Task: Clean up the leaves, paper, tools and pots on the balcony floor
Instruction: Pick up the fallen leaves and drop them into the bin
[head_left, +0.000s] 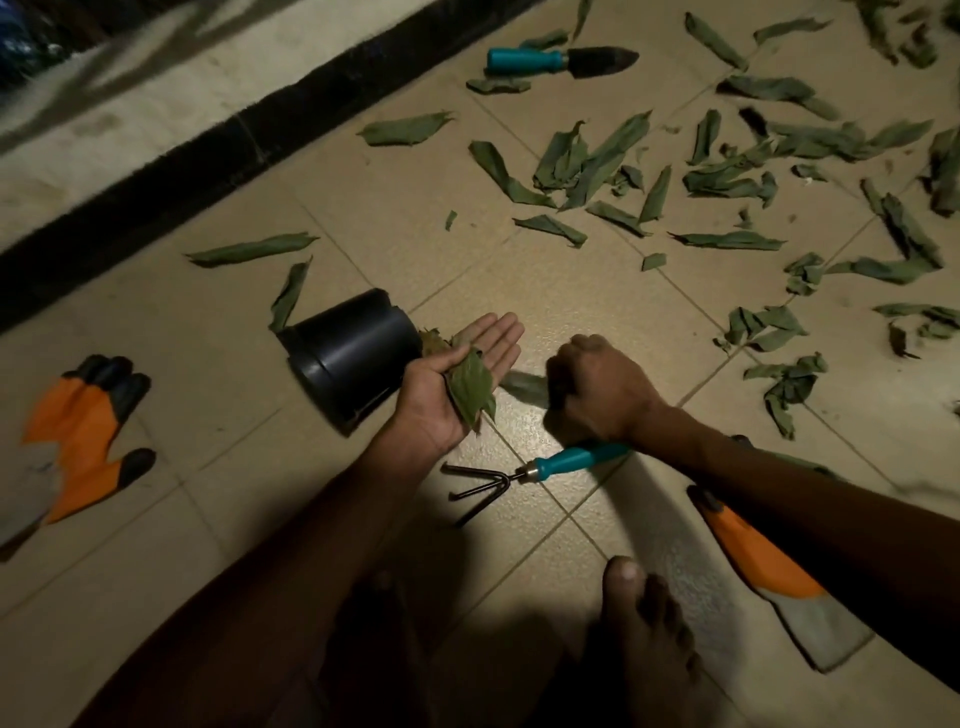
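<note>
Gathering leaves beside the tipped pot.
My left hand (457, 374) lies flat, cradling green leaves (470, 387) by the black plastic pot (353, 353) on the tiled floor (208, 467); my right hand (597, 395) grips a blurred leaf (522, 385).

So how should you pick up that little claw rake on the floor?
Grip the hand rake by its teal handle, not the prongs. It lies flat on the tiles with its three bent prongs pointing left, and the handle runs right, partly under the right hand's wrist. Come down from above at the handle's bare stretch near the metal collar, probably once that arm lifts.
</note>
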